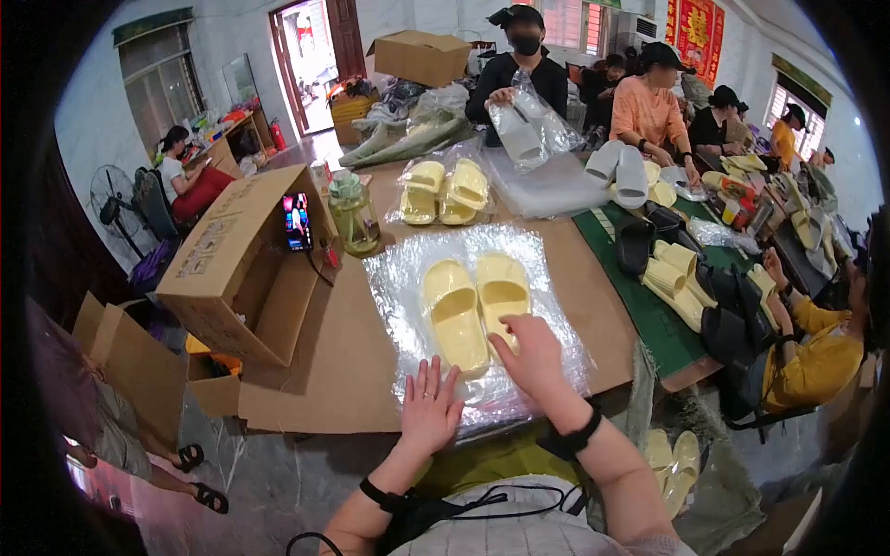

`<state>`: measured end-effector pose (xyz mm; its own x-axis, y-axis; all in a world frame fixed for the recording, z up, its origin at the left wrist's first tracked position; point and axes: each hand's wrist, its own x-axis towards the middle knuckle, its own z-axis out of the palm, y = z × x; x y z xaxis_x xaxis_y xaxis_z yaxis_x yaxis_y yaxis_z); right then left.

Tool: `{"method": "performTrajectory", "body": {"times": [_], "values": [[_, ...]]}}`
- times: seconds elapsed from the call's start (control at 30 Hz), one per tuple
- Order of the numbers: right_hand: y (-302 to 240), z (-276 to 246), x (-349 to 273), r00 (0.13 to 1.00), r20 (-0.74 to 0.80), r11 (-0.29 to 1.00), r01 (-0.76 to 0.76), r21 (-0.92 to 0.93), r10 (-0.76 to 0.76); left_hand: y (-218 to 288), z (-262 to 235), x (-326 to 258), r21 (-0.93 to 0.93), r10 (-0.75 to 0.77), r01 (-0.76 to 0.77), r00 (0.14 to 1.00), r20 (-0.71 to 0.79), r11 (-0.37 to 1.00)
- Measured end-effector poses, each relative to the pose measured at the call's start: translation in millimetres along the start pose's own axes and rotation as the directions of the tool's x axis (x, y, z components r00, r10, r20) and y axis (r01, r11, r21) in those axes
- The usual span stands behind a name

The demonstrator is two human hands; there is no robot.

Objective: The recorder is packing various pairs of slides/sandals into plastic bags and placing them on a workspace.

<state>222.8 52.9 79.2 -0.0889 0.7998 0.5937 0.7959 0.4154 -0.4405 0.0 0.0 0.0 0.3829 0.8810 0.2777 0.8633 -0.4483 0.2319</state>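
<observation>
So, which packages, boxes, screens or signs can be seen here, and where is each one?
Clear plastic bag: flat under both hands, holding pale yellow slippers.
Second bagged yellow pair: further back.
Open brown cardboard box: left, on its side.
Phone screen: lit, leaning against that box.
Red wall hanging: top right.

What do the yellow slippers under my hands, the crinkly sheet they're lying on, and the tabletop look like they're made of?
The yellow slippers look like moulded foam or soft plastic: matt, smooth, one piece with thick soles. The sheet seems to be thin clear plastic film, glossy and wrinkled with bright glints. The tabletop looks like flat brown cardboard, dull and creased. My right hand rests on one slipper.
</observation>
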Motion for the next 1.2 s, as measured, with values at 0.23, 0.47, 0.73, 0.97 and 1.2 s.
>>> {"method": "performTrajectory", "body": {"times": [0.23,0.47,0.73,0.97,1.2], "values": [[11.8,78.7,63.9,0.967,0.082,0.901,-0.193,-0.388,0.243,1.6,-4.0,-2.1,-0.024,-0.001,0.000,1.000,-0.030,1.000],[34.8,112.0,72.9,0.938,0.036,0.911,-0.327,-0.252,0.346,0.3,-3.1,0.5,-0.059,0.042,-0.047,0.995,-0.095,0.997],[49.4,76.4,42.1,0.945,0.018,0.936,-0.320,-0.146,0.326,-2.7,-6.2,-1.3,-0.147,-0.053,0.049,0.998,-0.019,0.988],[71.8,-55.9,-63.5,0.877,0.060,0.878,-0.471,-0.087,0.477,3.0,-5.3,6.1,-0.068,-0.038,0.039,0.999,0.019,0.997],[115.4,-204.2,-192.9,0.778,-0.108,0.759,-0.628,-0.171,0.619,3.9,-7.2,5.1,-0.051,-0.006,0.005,1.000,-0.021,0.999]]}}
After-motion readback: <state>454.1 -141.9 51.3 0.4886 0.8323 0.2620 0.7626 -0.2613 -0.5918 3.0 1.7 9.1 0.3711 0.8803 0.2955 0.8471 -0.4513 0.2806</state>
